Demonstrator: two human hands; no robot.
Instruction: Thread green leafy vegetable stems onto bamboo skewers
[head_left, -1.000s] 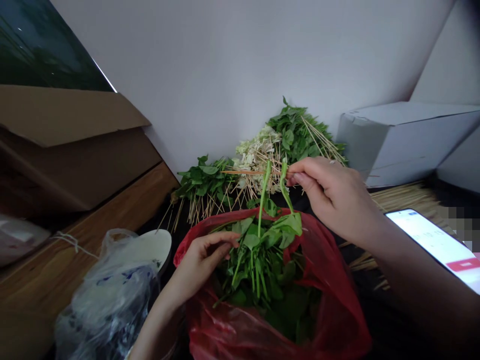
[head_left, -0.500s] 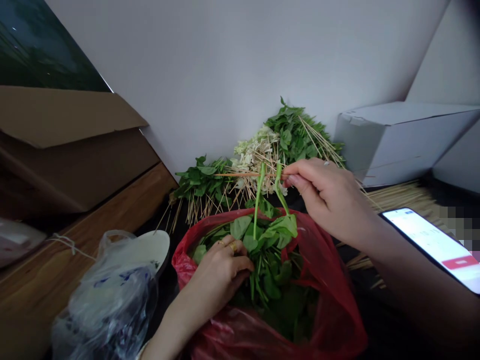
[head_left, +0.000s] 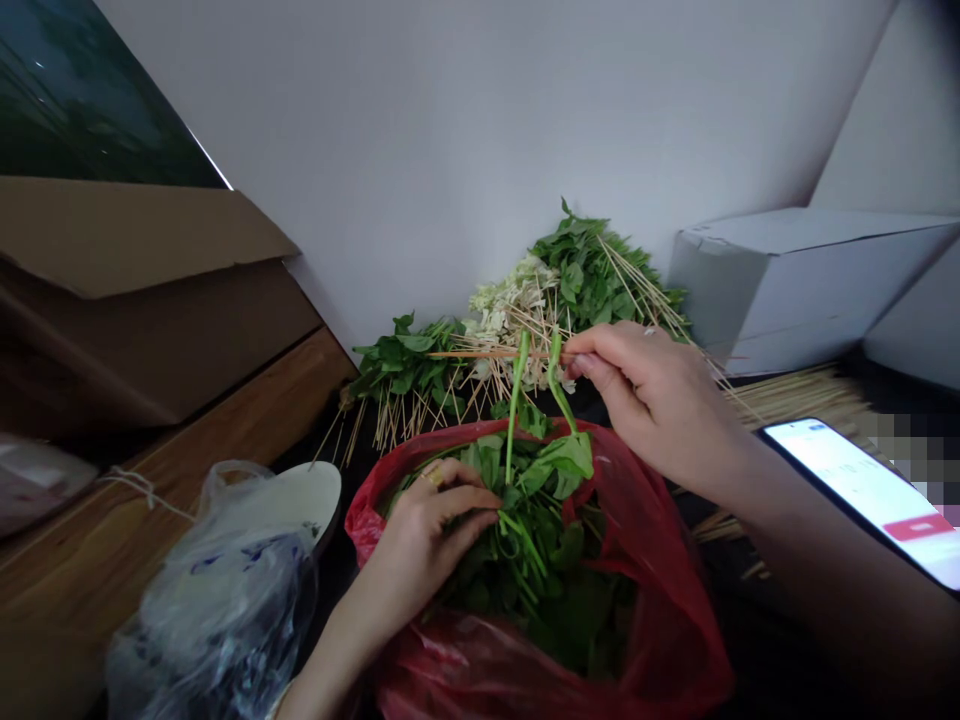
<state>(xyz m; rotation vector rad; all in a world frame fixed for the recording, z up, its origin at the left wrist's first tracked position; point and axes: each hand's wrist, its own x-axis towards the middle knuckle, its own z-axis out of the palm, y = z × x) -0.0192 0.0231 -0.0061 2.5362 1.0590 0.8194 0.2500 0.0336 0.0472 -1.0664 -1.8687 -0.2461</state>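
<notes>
Between the thumb and fingers of my right hand (head_left: 656, 405) is a thin wooden skewer (head_left: 469, 354), held level above a red plastic bag (head_left: 679, 610). Two green stems (head_left: 516, 405) are threaded on it and hang down, with leaves at the lower end of one. My left hand (head_left: 427, 525) reaches into the bag's mouth, its fingertips pinched on a leafy green stem (head_left: 525, 532). More loose leafy greens (head_left: 559, 600) fill the bag around it. Part of the left thumb and fingers is hidden among leaves.
Behind the bag lie skewered greens (head_left: 409, 365) and skewered pale cabbage-like pieces (head_left: 510, 300) against the wall. At right are a lit phone (head_left: 847, 490), bare skewers (head_left: 810, 395) and a white box (head_left: 795, 290). Left are a clear plastic bag (head_left: 217, 620), a white bowl (head_left: 319, 500) and a cardboard box (head_left: 150, 330).
My left hand has shifted slightly left within the greens, its fingers drawing together on a stem. My right hand keeps the skewer nearly still.
</notes>
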